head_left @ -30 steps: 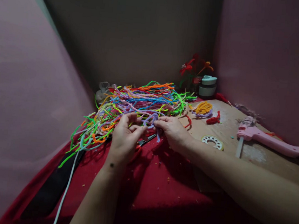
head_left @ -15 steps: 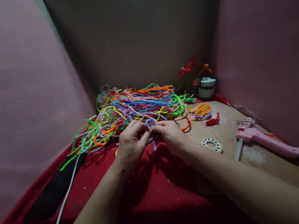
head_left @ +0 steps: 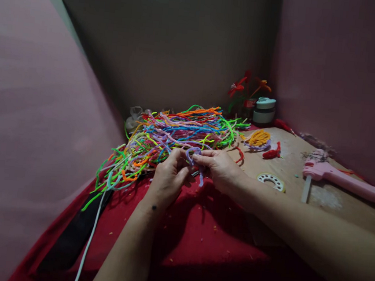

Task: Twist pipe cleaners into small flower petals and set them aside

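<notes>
A lilac pipe cleaner [head_left: 201,177] is bent into a small loop at the top, and its tail hangs down. My right hand [head_left: 223,168] pinches it between thumb and forefinger at the loop's right side. From the left, the forefinger of my left hand [head_left: 169,174] reaches to the loop and touches its edge. The left thumb stands apart below, while the other left fingers are partly hidden. Right behind both hands lies a big heap of colourful pipe cleaners [head_left: 182,129].
A tape spool [head_left: 271,181], a pink glue gun [head_left: 349,179], a red pipe-cleaner piece [head_left: 272,152] and an orange coil [head_left: 259,138] lie on brown board [head_left: 292,159]. Behind stand a pale teal container [head_left: 264,110] and red flowers [head_left: 237,88]. A white cable [head_left: 90,233] crosses a black strip [head_left: 72,240] at left.
My left thumb has parted from the forefinger, and more of the lilac loop shows. My right hand keeps its pinch. The whole scene has shifted slightly right as the camera turned.
</notes>
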The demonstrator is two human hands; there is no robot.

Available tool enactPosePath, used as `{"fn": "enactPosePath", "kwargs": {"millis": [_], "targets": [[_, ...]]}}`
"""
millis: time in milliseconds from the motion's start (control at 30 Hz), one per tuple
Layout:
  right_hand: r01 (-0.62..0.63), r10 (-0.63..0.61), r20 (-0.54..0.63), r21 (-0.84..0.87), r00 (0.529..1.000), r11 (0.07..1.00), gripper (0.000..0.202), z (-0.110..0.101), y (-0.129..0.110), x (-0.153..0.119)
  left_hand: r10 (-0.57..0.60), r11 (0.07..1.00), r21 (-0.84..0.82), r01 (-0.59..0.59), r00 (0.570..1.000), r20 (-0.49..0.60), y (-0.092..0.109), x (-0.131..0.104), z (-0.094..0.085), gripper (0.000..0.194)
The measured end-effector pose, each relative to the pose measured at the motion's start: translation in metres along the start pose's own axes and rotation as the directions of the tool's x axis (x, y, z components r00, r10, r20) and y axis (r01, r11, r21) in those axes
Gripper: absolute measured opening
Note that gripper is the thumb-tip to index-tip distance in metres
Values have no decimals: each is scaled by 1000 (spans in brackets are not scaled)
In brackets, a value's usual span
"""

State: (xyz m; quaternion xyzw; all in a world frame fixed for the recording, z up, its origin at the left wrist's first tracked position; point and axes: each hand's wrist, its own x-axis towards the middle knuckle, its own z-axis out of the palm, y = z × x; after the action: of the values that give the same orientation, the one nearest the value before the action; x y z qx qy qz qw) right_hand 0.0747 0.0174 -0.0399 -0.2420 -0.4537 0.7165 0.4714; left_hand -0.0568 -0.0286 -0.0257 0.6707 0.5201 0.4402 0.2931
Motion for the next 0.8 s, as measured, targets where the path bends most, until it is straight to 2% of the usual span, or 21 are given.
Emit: {"fn": "enactPosePath", "kwargs": {"millis": [200,300,367,467,533,600,667,733,800], "targets": [[-30,30,-19,-2,999,1000,6,3,-1,-3,33,993,114,-35,999,20,0,-1,3,38],[-52,52,-28,-14,998,999,7,4,-1,-3,-56,998,22,55,996,72,2,0,3,36],[-88,88,-25,14,996,996,6,4,-2,-2,-82,997,17,81,993,85,1,0,2,34],[-120,122,-24,68,992,990,3,4,-3,-1,-15,981,194,4,998,53,-1,0,0,31],[-96,97,-17,77,995,992,3,4,-3,0,-1,971,238,-16,998,70,-2,0,-2,30],[-53,53,-16,53,998,997,6,3,-4,-1,-53,985,171,36,994,96,-1,-1,-3,26],[-30,30,-20,9,999,1000,8,2,-4,-2,-151,987,78,141,979,134,1,-1,-5,16],[-40,39,-32,-27,999,999,9,2,-3,-3,-249,965,-24,260,945,210,4,-1,-7,8],[-63,62,-44,-28,997,998,10,1,-4,-3,-290,927,-153,343,913,287,8,-1,-8,12]]}}
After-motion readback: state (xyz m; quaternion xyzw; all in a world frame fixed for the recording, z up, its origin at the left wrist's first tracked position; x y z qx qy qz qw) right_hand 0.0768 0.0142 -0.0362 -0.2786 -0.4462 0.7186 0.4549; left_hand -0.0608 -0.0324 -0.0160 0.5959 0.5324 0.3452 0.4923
